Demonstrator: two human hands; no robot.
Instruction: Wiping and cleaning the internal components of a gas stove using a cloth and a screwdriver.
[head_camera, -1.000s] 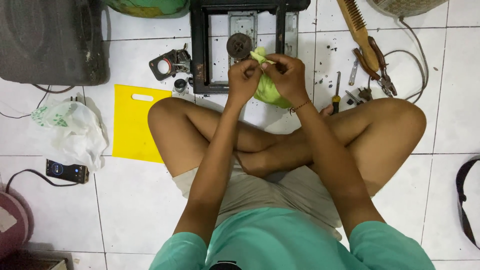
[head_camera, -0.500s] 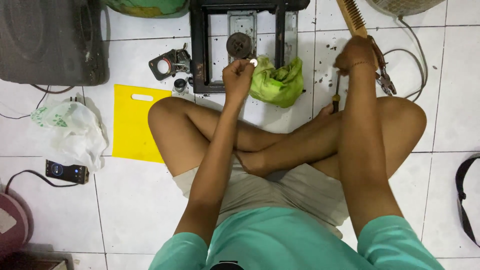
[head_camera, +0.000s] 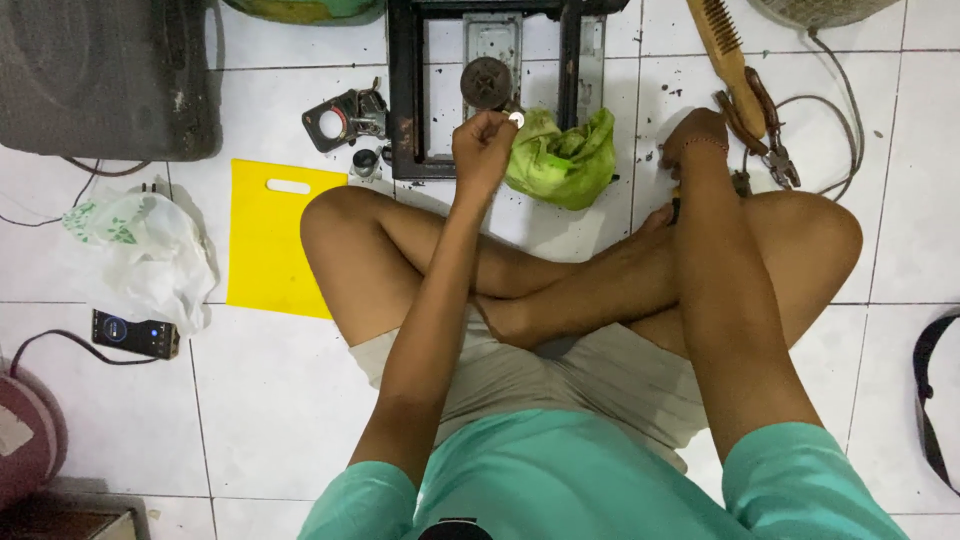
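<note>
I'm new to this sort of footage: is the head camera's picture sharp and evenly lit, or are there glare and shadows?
Head view: mostly sharp, under soft, even light; white floor tiles bright, not blown out; a small shiny round part glints at the left hand; soft shadow beside the crumpled green cloth; right hand crisp; corners dimmer.

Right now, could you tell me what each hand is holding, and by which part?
The left hand pinches a small shiny round piece by its edge. The right hand reaches among tools; any hold there cannot be told.
</note>
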